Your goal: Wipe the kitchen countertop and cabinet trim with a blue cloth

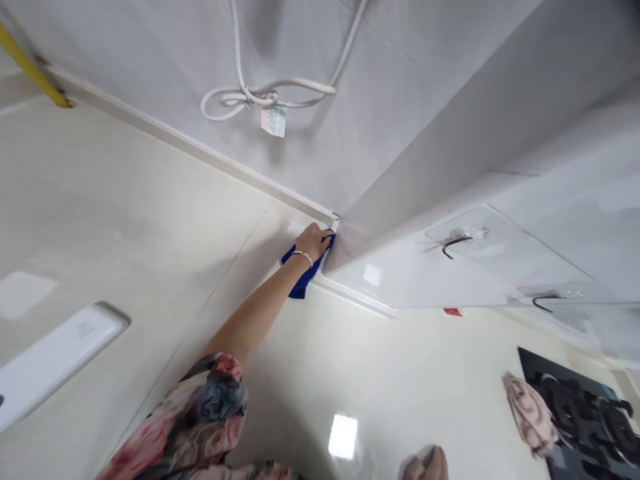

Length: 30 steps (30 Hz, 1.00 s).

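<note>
One left hand (314,243), fingers closed over one blue microfibre cloth (301,280), pressing it flat against glossy pale tile, just beside the inner corner where white trim strip (200,157) meets a projecting white panel (410,280). Cloth: soft, crumpled, bunched beyond the palm. One thin metal bangle (302,256) on the left wrist; one floral sleeve (210,407) on that arm. Right hand (425,465): probable, blurred, cut off at lower edge; grip cannot be told. On the panel: two curved metal hooks (455,245) (546,301), each on a clear adhesive pad. Farther out: one looped white cable (240,100) with one paper tag (274,119); one yellow pole (33,67); one pink patterned cloth (530,415); one dark patterned sheet (580,413); one white rectangular plate (55,360).
</note>
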### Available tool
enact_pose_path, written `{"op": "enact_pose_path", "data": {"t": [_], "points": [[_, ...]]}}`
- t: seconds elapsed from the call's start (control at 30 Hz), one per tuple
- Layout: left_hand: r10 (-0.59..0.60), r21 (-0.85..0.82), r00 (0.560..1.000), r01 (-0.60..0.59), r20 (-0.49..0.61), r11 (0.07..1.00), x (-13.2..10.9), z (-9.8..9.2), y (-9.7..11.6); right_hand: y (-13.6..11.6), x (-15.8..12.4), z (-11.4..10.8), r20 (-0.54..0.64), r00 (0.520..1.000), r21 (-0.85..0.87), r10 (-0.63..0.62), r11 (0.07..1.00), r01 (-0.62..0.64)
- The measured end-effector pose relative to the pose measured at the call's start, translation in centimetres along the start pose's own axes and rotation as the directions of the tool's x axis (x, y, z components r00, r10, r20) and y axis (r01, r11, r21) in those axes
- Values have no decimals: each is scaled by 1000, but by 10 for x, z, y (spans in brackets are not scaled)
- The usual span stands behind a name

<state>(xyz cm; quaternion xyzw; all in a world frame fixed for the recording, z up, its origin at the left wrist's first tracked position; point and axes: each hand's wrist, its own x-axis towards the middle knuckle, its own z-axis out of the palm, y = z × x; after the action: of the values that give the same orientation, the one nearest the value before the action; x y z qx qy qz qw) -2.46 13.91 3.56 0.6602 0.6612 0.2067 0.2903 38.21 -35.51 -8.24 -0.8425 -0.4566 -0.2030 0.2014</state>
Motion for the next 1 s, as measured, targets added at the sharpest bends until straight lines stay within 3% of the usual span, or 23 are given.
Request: {"op": "enact_pose_path", "data": {"t": [0.2,0.37,0.57,0.7,0.83,1.0], "points": [[8,19,1000,-7,-24,1000,27,-1,11,3,0,0,72,997,-14,31,999,-30],[97,34,995,-96,-36,995,25,-7,10,-2,2,-2,121,989,-32,88,996,-85],[169,61,986,-169,12,984,-8,-13,-6,-13,5,-2,54,996,4,74,997,-74],[164,32,986,-164,24,986,-37,-12,-14,-13,6,-1,91,993,12,71,997,-72],[134,-60,991,-134,5,989,-71,-8,-23,-10,5,1,136,988,0,72,997,-73],[90,-278,995,-96,-35,956,-120,0,-37,-14,4,3,98,993,26,63,997,-66]]}}
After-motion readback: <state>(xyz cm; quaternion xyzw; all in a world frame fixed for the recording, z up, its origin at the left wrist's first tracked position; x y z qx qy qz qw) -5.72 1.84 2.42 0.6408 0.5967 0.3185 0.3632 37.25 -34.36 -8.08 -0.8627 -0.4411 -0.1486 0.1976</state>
